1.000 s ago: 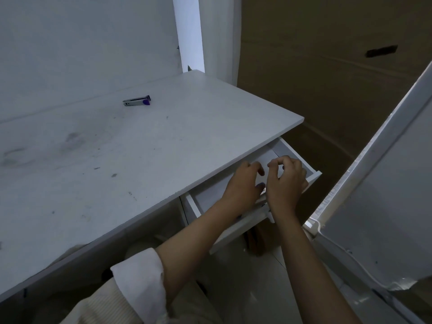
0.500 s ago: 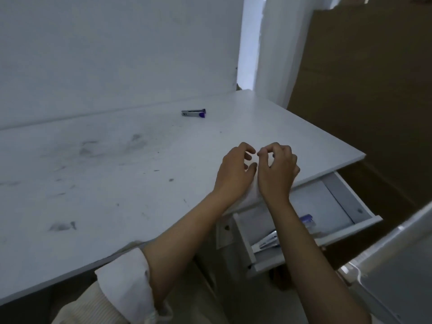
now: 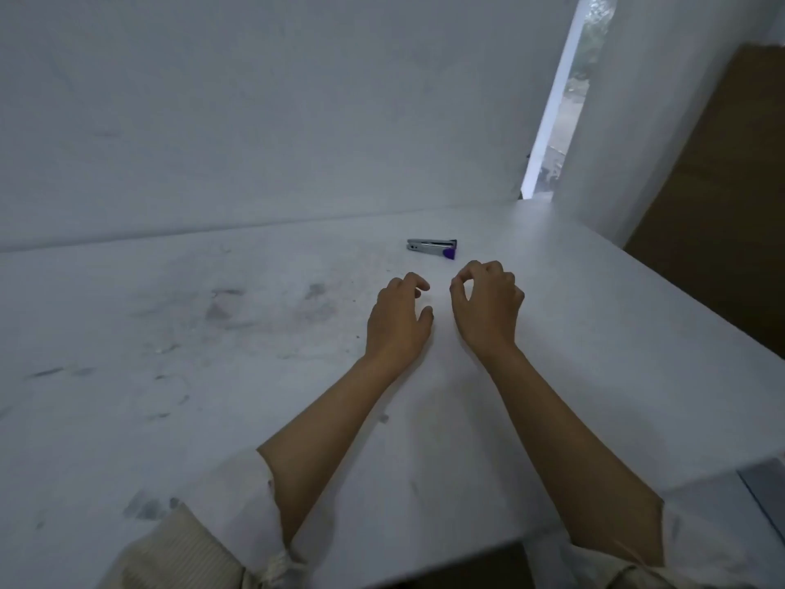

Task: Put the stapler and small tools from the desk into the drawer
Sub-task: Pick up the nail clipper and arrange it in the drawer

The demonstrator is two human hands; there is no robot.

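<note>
A small silver stapler with a purple end lies on the white desk near the back wall. My left hand and my right hand hover side by side over the desk, a short way in front of the stapler. Both hold nothing; their fingers are curled and apart, the right thumb and forefinger nearly touching. The drawer shows only as a grey sliver at the lower right edge, under the desk top; its inside is hidden.
The desk top carries dark smudges on its left half. A white wall stands behind it, with a narrow bright gap at the right. A brown cardboard panel lies beyond the desk's right edge.
Both hands rose out of the open drawer and moved forward over the desk toward the stapler. My view swung up and left, so the drawer has almost left the frame.
</note>
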